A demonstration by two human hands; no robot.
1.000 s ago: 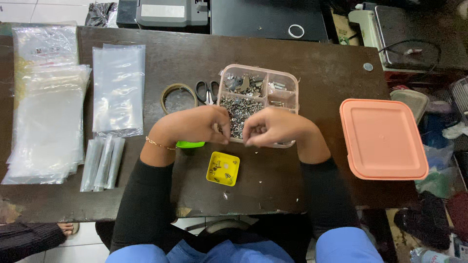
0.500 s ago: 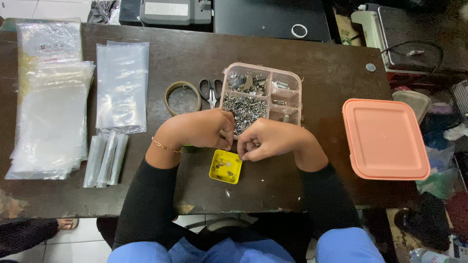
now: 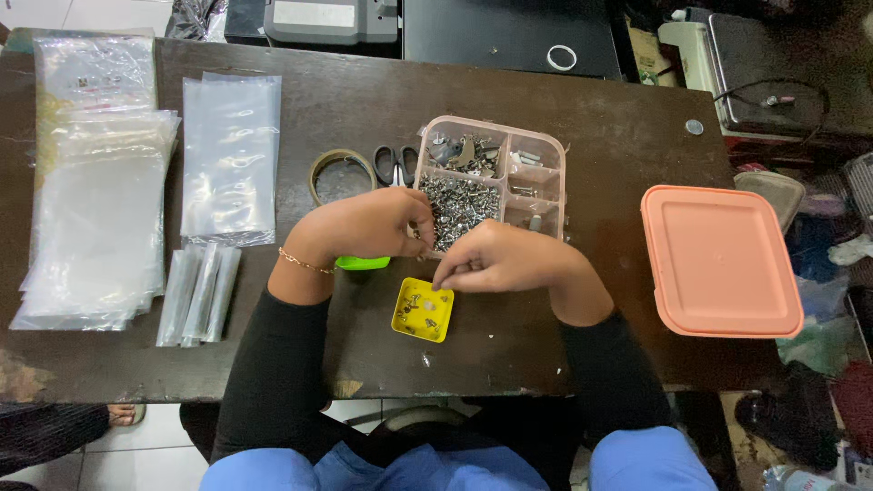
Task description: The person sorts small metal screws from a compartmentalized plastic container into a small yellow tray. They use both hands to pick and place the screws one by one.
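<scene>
Dark wooden table (image 3: 582, 164), our landmark. Stacked clear plastic bags (image 3: 95, 218) on its left part. Salmon lid (image 3: 720, 259) at its right edge. Pink compartment box (image 3: 491, 186) of metal screws, mid-table. Our left hand (image 3: 364, 223), fingers curled over the box's near corner; contents unclear. Our right hand (image 3: 496, 259), fingertips pinched above the small yellow tray (image 3: 422, 310); any screw is too small to see.
</scene>
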